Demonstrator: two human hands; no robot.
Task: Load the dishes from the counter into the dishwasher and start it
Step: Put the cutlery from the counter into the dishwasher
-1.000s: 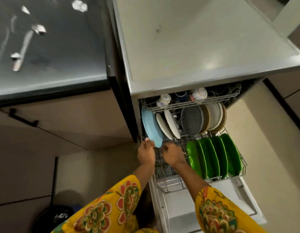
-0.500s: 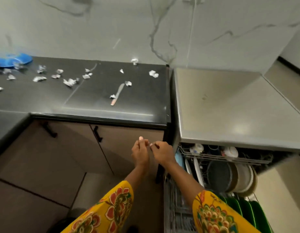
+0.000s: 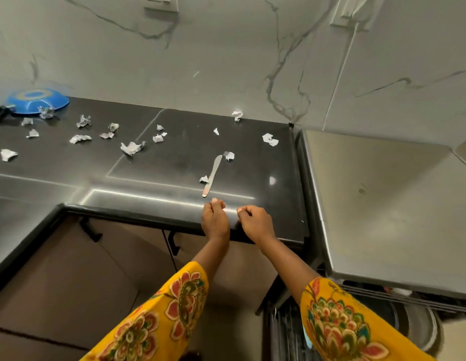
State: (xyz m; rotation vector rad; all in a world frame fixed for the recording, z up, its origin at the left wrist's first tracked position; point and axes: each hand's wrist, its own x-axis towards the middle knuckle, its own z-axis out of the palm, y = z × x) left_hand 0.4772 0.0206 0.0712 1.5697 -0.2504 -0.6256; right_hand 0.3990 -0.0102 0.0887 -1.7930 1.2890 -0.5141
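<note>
I see a black counter (image 3: 174, 162) strewn with white paper scraps (image 3: 132, 148) and a silver knife (image 3: 212, 175). The pan (image 3: 37, 100) is blue with a yellow ring. My sleeves (image 3: 158, 327) are yellow with red-and-green florals; the wall (image 3: 226, 61) is grey-veined white marble.

paper scraps (image 3: 132, 148) dot counter (image 3: 174, 162), bare between

A flat silver knife (image 3: 212, 176) lies on the black counter (image 3: 70, 162) near its front edge, its blade pointing away toward the wall and slightly right, the rounded handle end nearest the edge. A blue pan (image 3: 37, 100) with a yellowish ring inside sits at the far left of the counter against the wall, tilted, its dark handle pointing left. At the lower right the dishwasher (image 3: 383, 204) stands open under its grey top, with racks and the rims of dark plates (image 3: 419, 327) just showing.
</note>
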